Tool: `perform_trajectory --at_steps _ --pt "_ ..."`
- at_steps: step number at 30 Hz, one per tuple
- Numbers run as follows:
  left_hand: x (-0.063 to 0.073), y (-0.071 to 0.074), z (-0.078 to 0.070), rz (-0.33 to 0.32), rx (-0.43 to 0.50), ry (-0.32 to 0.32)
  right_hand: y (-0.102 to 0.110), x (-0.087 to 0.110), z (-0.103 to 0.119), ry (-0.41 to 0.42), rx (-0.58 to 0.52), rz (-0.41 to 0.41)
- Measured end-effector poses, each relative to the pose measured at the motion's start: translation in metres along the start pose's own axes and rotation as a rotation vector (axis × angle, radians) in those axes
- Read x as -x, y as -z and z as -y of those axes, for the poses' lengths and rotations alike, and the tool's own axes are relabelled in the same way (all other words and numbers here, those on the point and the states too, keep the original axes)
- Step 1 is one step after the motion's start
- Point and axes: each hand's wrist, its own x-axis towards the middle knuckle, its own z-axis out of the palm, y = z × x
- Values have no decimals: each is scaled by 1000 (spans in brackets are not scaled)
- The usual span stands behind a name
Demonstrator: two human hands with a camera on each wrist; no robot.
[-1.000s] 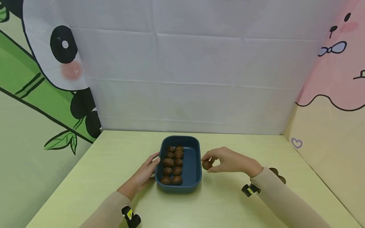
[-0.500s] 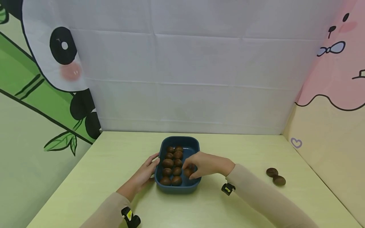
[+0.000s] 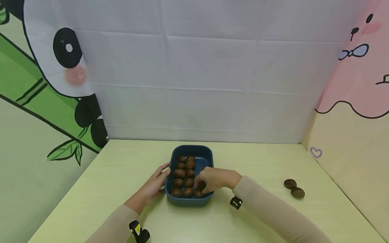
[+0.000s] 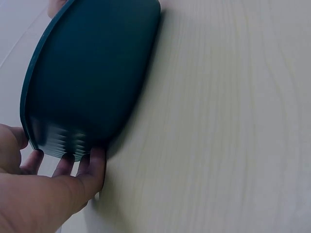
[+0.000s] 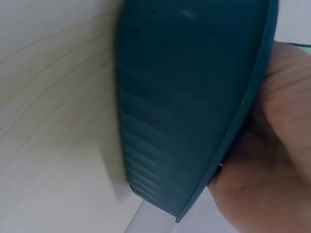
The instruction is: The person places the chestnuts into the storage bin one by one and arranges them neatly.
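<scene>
A dark blue rectangular tray stands on the table with two columns of brown chestnuts along its left side. My left hand holds the tray's left wall; in the left wrist view, fingers lie against the outer wall and others meet the rim. My right hand reaches into the tray's near right part, its fingers curled down around a chestnut beside the nearest one of the right column. Its fingertips are partly hidden. In the right wrist view, the tray wall hides what the right hand holds.
Two more chestnuts lie touching on the table at the right. A white sheet stands behind the table, and painted walls flank it.
My right hand has carried a chestnut from beside the tray's right wall over the rim and down into its near right part. The left hand has stayed at the tray.
</scene>
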Motion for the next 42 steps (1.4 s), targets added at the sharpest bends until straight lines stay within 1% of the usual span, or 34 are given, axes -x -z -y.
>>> perform_trajectory --at_steps 7,11,18,21,28,33,38,42 --pt "1 0 -1 2 -6 2 0 0 0 -9 -3 10" --pt "2 0 -1 3 -9 3 2 2 1 -2 -28 5" --pt "2 0 -1 0 -12 5 6 10 0 36 -79 -43" --pt "1 0 -1 -2 -15 7 10 17 -2 52 -79 -74" --pt "1 0 -1 1 -14 0 19 33 -8 59 -85 -129" --pt "1 0 -1 -1 -15 -3 22 46 -10 76 -60 -176" --pt "1 0 -1 -2 -18 -5 24 63 -16 43 -68 -207" --pt "1 1 -1 1 -25 0 23 82 -27 -4 -87 -217"
